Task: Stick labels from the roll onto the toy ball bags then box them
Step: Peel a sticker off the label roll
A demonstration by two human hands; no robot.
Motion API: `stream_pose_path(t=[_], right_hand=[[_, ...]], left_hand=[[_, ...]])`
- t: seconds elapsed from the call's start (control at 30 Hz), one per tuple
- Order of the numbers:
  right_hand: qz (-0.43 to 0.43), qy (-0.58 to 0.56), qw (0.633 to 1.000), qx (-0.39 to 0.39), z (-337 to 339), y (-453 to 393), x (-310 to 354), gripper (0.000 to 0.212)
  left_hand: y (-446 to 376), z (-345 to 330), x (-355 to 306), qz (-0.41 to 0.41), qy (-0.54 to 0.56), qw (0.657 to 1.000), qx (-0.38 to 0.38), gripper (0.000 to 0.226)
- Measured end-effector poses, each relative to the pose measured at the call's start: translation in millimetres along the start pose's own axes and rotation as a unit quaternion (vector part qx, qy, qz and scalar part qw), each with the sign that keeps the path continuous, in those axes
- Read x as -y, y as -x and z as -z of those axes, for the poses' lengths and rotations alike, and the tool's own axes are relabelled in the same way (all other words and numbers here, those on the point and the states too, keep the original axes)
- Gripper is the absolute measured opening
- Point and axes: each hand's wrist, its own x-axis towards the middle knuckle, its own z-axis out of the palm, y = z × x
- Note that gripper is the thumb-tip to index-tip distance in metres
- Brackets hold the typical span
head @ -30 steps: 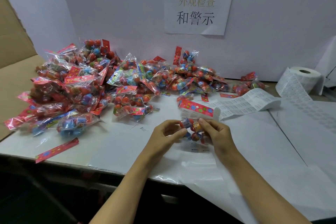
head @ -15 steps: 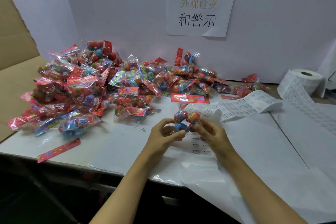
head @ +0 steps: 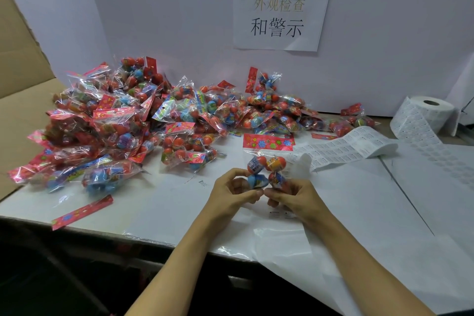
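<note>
Now, left hand [head: 232, 191]: fingers curled round the toy ball bag [head: 265, 170], on its blue ball.
Right hand [head: 291, 196]: pinching the same bag's lower right corner.
Bag: raised just off the bench [head: 159, 202], between both hands, red header pointing away.
Label strip [head: 343, 147]: just beyond the right hand.
Roll [head: 428, 113]: far right.
Bag pile [head: 128, 126]: beyond the left hand.
</note>
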Motion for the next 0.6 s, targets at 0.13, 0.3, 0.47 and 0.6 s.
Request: stream_pose_path(t=[0.13, 0.3, 0.47, 0.6], right_hand=[[0.003, -0.008, 1.0, 0.007, 0.2, 0.6, 1.7, 0.012], [-0.001, -0.003, 1.0, 0.007, 5.5, -1.3, -2.1, 0.025], [-0.009, -0.02, 0.999, 0.023, 8.2, -3.5, -4.3, 0.026], [-0.017, -0.039, 0.998, 0.036, 9.4, -2.8, -2.1, 0.018]], left_hand=[[0.0, -1.6, -0.4, -0.002, -0.001, 1.0, 0.018, 0.033], [1.5, -1.5, -4.3, 0.003, 0.014, 0.999, 0.053, 0.02], [-0.3, -1.8, -5.6, 0.021, 0.037, 0.998, 0.042, 0.02], [-1.7, 0.1, -5.5, 0.036, 0.051, 0.997, 0.041, 0.022]])
